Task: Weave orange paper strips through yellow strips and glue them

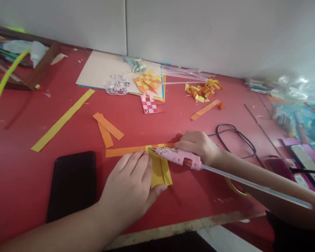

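My left hand (131, 185) lies flat, fingers stretched out, pressing on yellow paper strips (161, 171) where they cross a long orange strip (123, 151) on the red table (23, 182). My right hand (198, 145) is wrapped round a pink hot glue gun (178, 157). The gun's nozzle points left and touches the crossing of the strips just beyond my left fingertips. A clear glue stick (254, 187) sticks out of the back of the gun to the right.
A black phone (72, 183) lies left of my left hand. Loose orange strips (107, 128) and a long yellow strip (61, 120) lie farther back. Woven paper pieces (148, 82), a pink-and-white one (150, 105), paper scraps (203, 90) and a black cord (236, 134) lie beyond.
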`<act>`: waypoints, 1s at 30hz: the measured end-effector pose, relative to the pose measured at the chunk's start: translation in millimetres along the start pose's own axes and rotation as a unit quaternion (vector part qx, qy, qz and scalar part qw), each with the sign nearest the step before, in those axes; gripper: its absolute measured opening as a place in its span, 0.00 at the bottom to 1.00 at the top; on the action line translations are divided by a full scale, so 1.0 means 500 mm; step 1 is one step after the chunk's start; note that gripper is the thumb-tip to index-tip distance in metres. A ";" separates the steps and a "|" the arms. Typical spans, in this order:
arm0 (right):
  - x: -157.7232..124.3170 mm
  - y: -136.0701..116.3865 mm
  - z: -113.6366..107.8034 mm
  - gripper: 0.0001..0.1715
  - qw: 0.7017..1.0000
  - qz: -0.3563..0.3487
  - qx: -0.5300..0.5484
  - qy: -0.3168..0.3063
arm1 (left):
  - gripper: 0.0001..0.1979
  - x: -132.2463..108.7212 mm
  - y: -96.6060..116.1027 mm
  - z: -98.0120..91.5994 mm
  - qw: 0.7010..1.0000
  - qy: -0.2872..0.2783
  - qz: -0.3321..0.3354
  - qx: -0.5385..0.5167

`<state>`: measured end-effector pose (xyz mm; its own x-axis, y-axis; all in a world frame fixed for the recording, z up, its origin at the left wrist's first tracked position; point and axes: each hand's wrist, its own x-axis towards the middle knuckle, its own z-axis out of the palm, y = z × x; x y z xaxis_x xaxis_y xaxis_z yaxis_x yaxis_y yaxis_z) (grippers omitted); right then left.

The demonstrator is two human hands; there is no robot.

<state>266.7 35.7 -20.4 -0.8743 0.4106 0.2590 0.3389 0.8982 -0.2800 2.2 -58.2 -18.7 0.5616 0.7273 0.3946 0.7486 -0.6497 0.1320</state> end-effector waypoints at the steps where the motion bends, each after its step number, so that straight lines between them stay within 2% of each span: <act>1: 0.000 0.000 0.000 0.10 1.000 -0.003 0.000 0.000 | 0.30 0.000 0.000 0.000 1.000 0.000 -0.001 0.001; 18: 0.008 -0.004 0.000 0.11 1.000 0.006 -0.005 0.009 | 0.31 0.003 0.003 0.000 1.000 0.001 0.002 0.003; 30: -0.001 -0.001 -0.001 0.10 1.000 0.019 -0.005 -0.016 | 0.32 0.003 0.003 0.001 1.000 0.004 -0.001 0.008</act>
<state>267.1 34.9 -19.9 -0.8716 0.4389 0.2185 0.3748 0.8838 -0.2801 4.6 -58.0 -18.3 0.5572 0.7268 0.4015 0.7553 -0.6446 0.1185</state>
